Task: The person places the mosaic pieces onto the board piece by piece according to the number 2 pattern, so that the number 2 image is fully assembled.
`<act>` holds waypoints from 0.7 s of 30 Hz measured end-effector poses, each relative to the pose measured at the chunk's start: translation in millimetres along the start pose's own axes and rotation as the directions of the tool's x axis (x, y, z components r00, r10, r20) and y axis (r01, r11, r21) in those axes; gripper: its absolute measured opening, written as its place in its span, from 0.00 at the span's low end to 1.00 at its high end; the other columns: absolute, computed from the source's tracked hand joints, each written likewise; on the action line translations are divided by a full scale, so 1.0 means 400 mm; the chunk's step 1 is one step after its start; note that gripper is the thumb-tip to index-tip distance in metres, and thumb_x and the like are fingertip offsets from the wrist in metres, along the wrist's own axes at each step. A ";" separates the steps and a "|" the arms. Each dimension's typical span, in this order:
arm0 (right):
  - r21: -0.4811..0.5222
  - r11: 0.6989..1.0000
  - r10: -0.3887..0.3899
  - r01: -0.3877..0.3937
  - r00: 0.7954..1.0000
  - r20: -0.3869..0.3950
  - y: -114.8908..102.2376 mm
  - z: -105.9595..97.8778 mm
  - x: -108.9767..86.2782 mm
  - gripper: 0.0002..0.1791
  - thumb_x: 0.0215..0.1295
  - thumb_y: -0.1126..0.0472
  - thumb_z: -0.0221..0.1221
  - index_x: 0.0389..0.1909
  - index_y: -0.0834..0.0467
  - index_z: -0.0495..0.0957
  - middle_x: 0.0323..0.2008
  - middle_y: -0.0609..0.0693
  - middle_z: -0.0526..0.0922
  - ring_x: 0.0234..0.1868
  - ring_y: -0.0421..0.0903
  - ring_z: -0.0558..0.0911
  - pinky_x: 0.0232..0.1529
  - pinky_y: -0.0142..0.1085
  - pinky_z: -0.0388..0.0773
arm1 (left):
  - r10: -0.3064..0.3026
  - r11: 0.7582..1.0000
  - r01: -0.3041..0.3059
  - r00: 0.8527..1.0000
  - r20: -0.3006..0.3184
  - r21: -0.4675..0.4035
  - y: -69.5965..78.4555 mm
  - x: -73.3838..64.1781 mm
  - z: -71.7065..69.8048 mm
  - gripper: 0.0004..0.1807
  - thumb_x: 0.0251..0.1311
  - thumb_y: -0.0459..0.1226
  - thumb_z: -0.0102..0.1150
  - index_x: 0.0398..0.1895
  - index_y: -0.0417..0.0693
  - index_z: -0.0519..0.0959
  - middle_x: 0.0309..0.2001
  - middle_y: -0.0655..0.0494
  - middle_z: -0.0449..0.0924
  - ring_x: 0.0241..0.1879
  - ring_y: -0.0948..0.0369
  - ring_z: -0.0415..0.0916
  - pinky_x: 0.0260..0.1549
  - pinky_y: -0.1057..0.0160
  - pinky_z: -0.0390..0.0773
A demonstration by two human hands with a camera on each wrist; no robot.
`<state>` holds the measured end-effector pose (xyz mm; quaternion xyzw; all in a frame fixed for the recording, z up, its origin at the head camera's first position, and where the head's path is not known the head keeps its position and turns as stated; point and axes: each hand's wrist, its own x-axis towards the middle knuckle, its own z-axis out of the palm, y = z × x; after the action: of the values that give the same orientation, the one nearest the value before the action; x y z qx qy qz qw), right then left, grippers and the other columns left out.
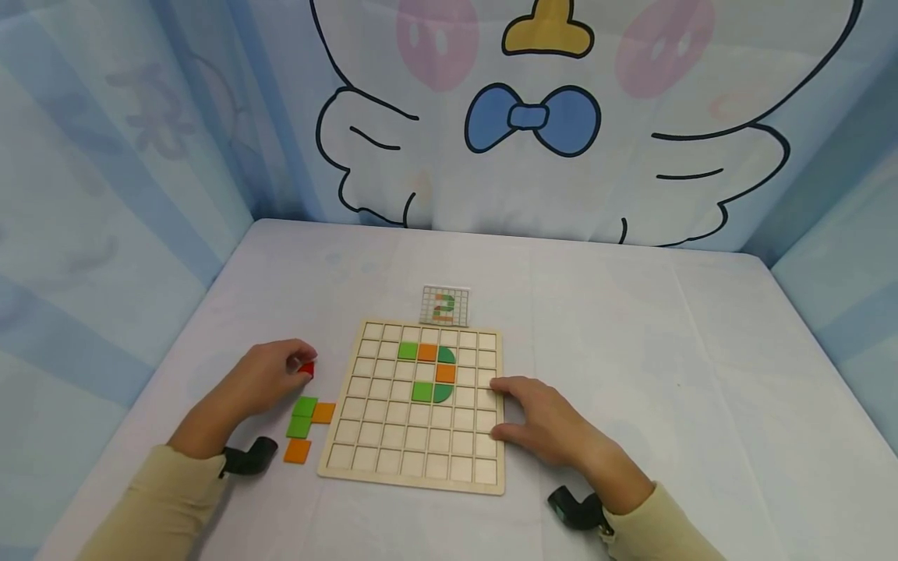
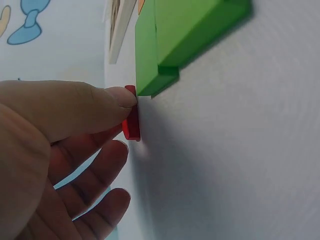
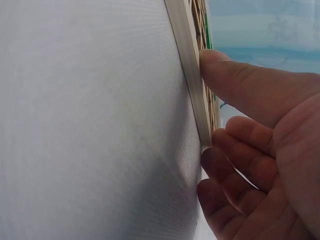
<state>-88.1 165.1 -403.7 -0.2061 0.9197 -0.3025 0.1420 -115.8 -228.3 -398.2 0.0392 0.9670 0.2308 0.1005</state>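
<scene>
My left hand [image 1: 268, 375] pinches a small red tile [image 2: 132, 120] between thumb and fingertips, low over the table to the left of the wooden grid board [image 1: 379, 470]. Part of the tile is hidden by the thumb. On the board lie light green squares [image 1: 408, 351], orange squares [image 1: 427, 352] and dark green rounded pieces [image 1: 446, 355]. At the board's right edge, my right hand [image 1: 546, 419] rests its thumb and fingertips on the rim, fingers spread and relaxed. The right wrist view shows the thumb [image 3: 235, 75] on that rim.
Just left of the board lie two loose green tiles [image 1: 298, 426] and two loose orange tiles [image 1: 298, 451]. A small pattern card [image 1: 445, 306] sits against the board's far edge, showing a figure like a 2. A printed curtain [image 1: 533, 187] stands behind the white table [image 1: 631, 327].
</scene>
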 end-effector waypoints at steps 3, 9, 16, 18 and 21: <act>-0.003 1.000 0.003 -0.003 1.000 0.000 0.001 0.000 0.001 0.33 0.62 0.56 0.69 0.67 0.62 0.72 0.65 0.56 0.74 0.68 0.57 0.69 0.68 0.54 0.63 | 0.003 1.000 -0.003 1.000 0.004 -0.005 0.005 0.002 0.000 0.16 0.61 0.31 0.67 0.51 0.36 0.80 0.45 0.44 0.81 0.43 0.49 0.75 0.50 0.46 0.78; 0.002 1.000 -0.012 0.012 1.000 -0.003 0.004 0.001 0.001 0.33 0.62 0.57 0.69 0.66 0.63 0.71 0.65 0.57 0.74 0.68 0.58 0.69 0.67 0.54 0.63 | 0.021 1.000 -0.021 0.999 0.025 -0.008 0.012 0.011 0.000 0.16 0.60 0.31 0.66 0.50 0.36 0.79 0.45 0.45 0.81 0.43 0.50 0.75 0.49 0.47 0.78; 0.006 1.000 -0.013 0.013 1.000 -0.003 0.003 0.000 0.001 0.33 0.62 0.56 0.69 0.66 0.63 0.71 0.65 0.57 0.74 0.68 0.58 0.69 0.67 0.54 0.63 | 0.041 0.999 -0.041 0.998 0.038 -0.005 0.027 0.017 0.002 0.17 0.60 0.32 0.66 0.51 0.36 0.79 0.45 0.46 0.80 0.43 0.50 0.74 0.48 0.48 0.78; 0.005 1.000 -0.011 0.011 1.000 -0.003 0.003 0.000 0.000 0.33 0.62 0.56 0.69 0.67 0.63 0.71 0.65 0.57 0.74 0.68 0.58 0.69 0.67 0.54 0.63 | 0.042 0.999 -0.042 0.998 0.038 -0.001 0.034 0.015 0.001 0.17 0.61 0.33 0.66 0.52 0.36 0.79 0.45 0.46 0.80 0.43 0.50 0.74 0.49 0.48 0.79; 0.006 1.000 -0.008 0.008 1.000 -0.003 0.001 -0.001 0.000 0.33 0.62 0.56 0.69 0.67 0.63 0.71 0.65 0.56 0.74 0.68 0.58 0.69 0.67 0.54 0.63 | 0.061 0.998 -0.061 0.997 0.041 -0.003 0.050 0.010 -0.003 0.17 0.61 0.33 0.66 0.52 0.37 0.79 0.47 0.46 0.80 0.45 0.49 0.75 0.49 0.48 0.79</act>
<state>-88.4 165.5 -403.8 -0.2086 0.9182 -0.3061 0.1400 -119.2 -210.7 -388.8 0.0731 0.9629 0.2337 0.1132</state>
